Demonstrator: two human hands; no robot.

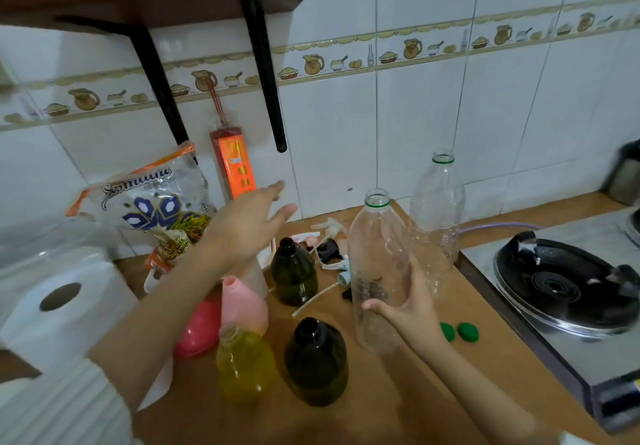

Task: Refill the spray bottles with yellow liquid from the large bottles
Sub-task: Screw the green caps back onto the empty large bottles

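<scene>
Brown wooden worktop (408, 406): right hand (407, 309) gripping an empty clear plastic large bottle (377, 271), upright; left hand (249, 223) open above a dark green spray bottle (293, 271); yellow-filled clear spray bottle (244, 363) nearest.

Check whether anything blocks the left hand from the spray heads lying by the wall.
Nothing visible does. The left hand hangs open above the counter, and the spray heads lie just beyond its fingers. The green bottle stands nearer, below that path.

Home kitchen: gas stove (568, 285), tiled wall (415, 115) w/ food border, wooden counter (398, 392).
</scene>
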